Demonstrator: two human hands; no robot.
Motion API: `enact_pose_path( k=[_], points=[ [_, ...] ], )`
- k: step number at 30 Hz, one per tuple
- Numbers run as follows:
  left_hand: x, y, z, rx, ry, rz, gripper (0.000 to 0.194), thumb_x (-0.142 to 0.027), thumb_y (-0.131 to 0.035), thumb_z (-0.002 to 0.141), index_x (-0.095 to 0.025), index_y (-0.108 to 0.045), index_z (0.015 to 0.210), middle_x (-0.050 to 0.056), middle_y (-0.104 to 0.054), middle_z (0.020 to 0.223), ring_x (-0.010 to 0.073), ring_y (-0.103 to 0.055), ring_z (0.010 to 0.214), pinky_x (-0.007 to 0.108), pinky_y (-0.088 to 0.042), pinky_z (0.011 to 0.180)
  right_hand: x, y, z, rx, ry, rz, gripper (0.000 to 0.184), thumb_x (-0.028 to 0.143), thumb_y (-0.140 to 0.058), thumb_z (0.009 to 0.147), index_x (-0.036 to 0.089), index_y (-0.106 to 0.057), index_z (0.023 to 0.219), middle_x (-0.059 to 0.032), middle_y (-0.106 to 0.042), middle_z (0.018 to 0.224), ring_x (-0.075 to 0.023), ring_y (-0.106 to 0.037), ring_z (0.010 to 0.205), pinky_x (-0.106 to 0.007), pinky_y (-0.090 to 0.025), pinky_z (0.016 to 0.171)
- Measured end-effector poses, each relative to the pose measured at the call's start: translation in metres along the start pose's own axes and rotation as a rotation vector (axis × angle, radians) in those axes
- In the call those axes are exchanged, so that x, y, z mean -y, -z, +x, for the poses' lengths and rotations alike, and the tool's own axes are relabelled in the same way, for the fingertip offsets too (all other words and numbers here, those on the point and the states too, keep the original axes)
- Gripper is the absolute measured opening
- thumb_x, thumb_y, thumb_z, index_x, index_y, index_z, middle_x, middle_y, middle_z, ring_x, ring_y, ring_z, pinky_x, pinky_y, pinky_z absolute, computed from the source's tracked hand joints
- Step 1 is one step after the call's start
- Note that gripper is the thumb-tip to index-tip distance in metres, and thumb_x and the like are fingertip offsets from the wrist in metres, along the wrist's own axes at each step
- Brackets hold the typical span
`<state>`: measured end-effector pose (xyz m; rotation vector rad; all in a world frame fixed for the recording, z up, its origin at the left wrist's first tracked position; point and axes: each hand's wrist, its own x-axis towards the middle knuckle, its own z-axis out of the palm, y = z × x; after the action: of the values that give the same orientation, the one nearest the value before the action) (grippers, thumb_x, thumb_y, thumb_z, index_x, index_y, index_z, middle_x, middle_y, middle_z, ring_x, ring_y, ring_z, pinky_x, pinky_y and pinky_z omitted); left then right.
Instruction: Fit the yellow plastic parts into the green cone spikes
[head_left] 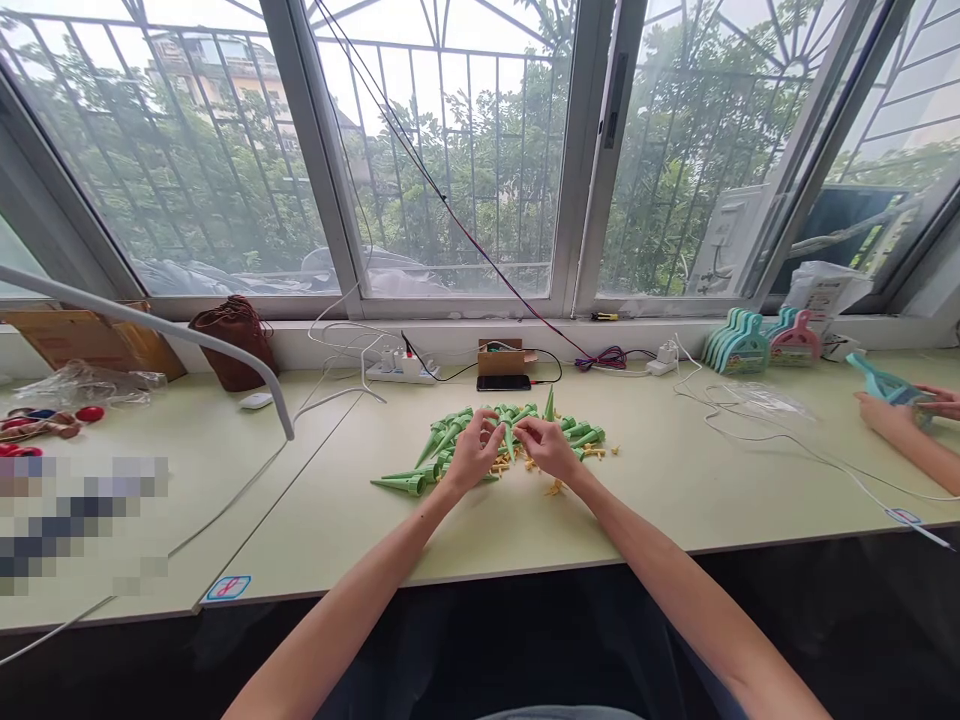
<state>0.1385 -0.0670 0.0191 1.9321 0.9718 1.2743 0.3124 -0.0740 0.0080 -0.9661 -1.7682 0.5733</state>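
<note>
My left hand [476, 452] is closed on a green plastic spike [509, 441], a hollow cone held with its point downward between both hands. Close beside its upper part, the fingers of my right hand [551, 448] are pinched together; whatever they hold is too small to make out. Under and around my hands lies a heap of similar green spikes [448, 432], with wide round collars and narrow points. One spike [550, 404] stands point up behind my right hand. Small yellow plastic pieces [555, 488] are scattered among and in front of the spikes.
Behind the heap, a phone [504, 382] leans by a small cardboard box [501, 358]. A power strip [403, 370] and cables line the sill. A lamp arm [247, 362] crosses the left. At right, another person's hands [900, 420] hold a blue-green item near hanging packs [739, 342].
</note>
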Motion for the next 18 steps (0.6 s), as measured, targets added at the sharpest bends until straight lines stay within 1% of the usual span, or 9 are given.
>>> enact_pose_path(
  k=[5, 15, 18],
  points=[
    [0.0002, 0.0011, -0.0005, 0.008, -0.039, 0.045, 0.028, -0.041, -0.053, 0.089, -0.021, -0.048, 0.107, 0.001, -0.055, 0.086, 0.007, -0.048, 0.056, 0.017, -0.039, 0.048, -0.0012, 0.0008, -0.0001, 0.013, -0.026, 0.02, 0.03, 0.044, -0.049, 0.092, 0.018, -0.059, 0.08, 0.0031, -0.046, 0.052, -0.0125, -0.042, 0.048, -0.025, -0.034, 0.049],
    [-0.0034, 0.0033, -0.0018, 0.024, -0.065, 0.079, 0.032, -0.044, -0.054, 0.088, -0.022, -0.048, 0.11, 0.004, -0.057, 0.094, 0.0084, -0.053, 0.06, 0.017, -0.041, 0.049, -0.0002, 0.0011, -0.0002, 0.007, -0.048, 0.039, 0.032, 0.046, -0.048, 0.091, 0.019, -0.059, 0.079, 0.0022, -0.048, 0.051, -0.0133, -0.045, 0.047, -0.026, -0.035, 0.047],
    [-0.0032, 0.0033, -0.0018, 0.025, -0.08, 0.106, 0.03, -0.042, -0.053, 0.089, -0.022, -0.049, 0.111, 0.005, -0.057, 0.097, 0.0085, -0.053, 0.061, 0.018, -0.042, 0.05, 0.0008, 0.0013, -0.0002, 0.007, -0.049, 0.046, 0.032, 0.046, -0.048, 0.091, 0.019, -0.058, 0.079, 0.0026, -0.047, 0.051, -0.0129, -0.044, 0.046, -0.026, -0.035, 0.047]
  ],
)
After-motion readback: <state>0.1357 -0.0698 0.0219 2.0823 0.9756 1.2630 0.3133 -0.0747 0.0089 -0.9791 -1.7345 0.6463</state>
